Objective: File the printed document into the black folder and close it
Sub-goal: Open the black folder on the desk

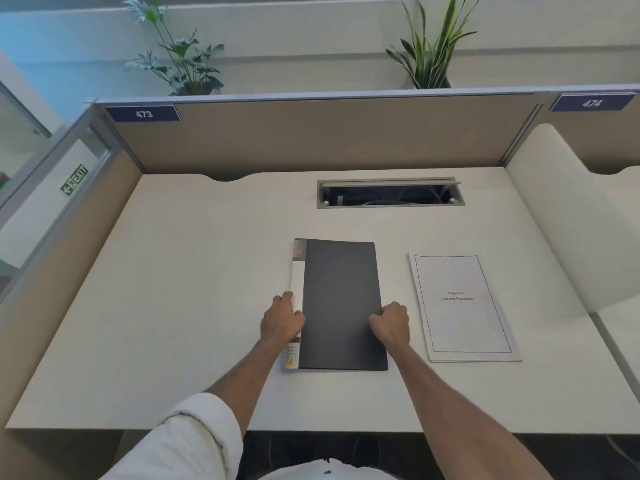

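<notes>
Lying closed and flat near the middle of the white desk: black folder, its white spine strip on the left. Resting on that left edge, left hand, fingers curled over the spine, thumb on the cover. Pressed against the right edge, right hand, fingers bent under or against the cover's rim; how firm the hold is, impossible to tell. Lying just right of the folder, apart from it, untouched: printed document, face up with a bordered title page. Farther back, set in the desk, an open cable tray.
</notes>
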